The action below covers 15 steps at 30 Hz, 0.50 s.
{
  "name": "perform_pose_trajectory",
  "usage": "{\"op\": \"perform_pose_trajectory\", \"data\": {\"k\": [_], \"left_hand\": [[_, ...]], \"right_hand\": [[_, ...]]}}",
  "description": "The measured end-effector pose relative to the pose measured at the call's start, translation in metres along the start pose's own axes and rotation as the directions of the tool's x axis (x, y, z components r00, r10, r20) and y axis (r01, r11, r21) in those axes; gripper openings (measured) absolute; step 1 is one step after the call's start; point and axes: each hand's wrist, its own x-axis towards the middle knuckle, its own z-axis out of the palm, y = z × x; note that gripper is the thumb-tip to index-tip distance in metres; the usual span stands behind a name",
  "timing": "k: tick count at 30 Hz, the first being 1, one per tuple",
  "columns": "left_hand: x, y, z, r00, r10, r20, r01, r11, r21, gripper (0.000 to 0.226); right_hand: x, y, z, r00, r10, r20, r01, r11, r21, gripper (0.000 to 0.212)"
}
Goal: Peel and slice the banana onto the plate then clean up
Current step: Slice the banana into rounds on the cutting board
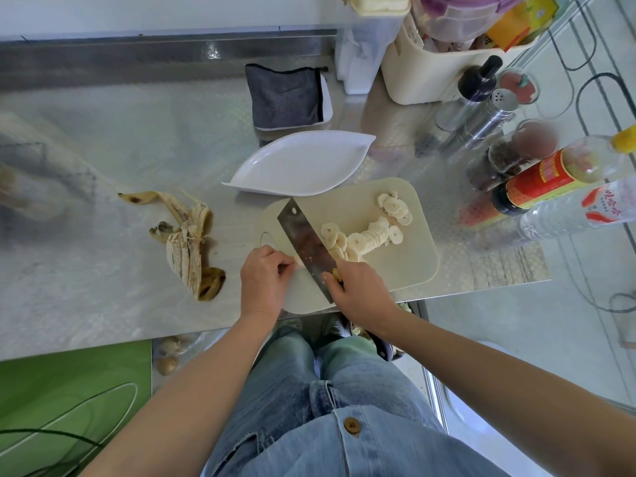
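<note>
Steel counter (pixel 103 132) carries our cutting board (pixel 395 263) at its very edge, where a hard chop could tip it. The white plate (pixel 299 163) waits bare behind it. Our knife (pixel 303 235), its handle wrapped by the right hand (pixel 361 290), stands just beside the left hand (pixel 263 280) and could nick the fingers curled round what looks like the last banana stub (pixel 298 266). Slices (pixel 364 235) lie fanned on the board.

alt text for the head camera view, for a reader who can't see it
A person's right hand holds a cleaver on a pale cutting board, beside the left hand, which pinches what looks like the last banana stub. Banana slices lie across the board; the white plate behind holds none, and the peel lies on the steel counter.
</note>
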Motion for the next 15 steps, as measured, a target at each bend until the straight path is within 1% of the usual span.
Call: {"op": "perform_pose_trajectory", "data": {"k": [4,7,11,15], "left_hand": [[-0.0002,-0.0005,-0.0008,1.000,0.010,0.003,-0.010,1.000,-0.002,0.006],[-0.0004,-0.0015,-0.0003,1.000,0.020,-0.001,-0.020,1.000,-0.001,0.006],[-0.0007,-0.0024,-0.0002,1.000,0.024,-0.004,-0.024,1.000,-0.010,0.006],[-0.0009,-0.0019,-0.0005,0.999,0.031,-0.015,-0.031,0.999,-0.007,0.005]], "right_hand": [[-0.0012,0.0004,0.0003,0.999,-0.004,0.032,0.004,1.000,-0.018,0.037],[-0.0015,0.0000,0.0019,0.999,0.003,0.047,-0.003,1.000,-0.013,0.031],[-0.0010,-0.0006,0.0019,0.998,0.011,0.056,-0.010,1.000,-0.026,0.036],[0.0006,-0.0017,0.0040,0.998,0.014,0.062,-0.013,1.000,-0.020,0.033]]}}
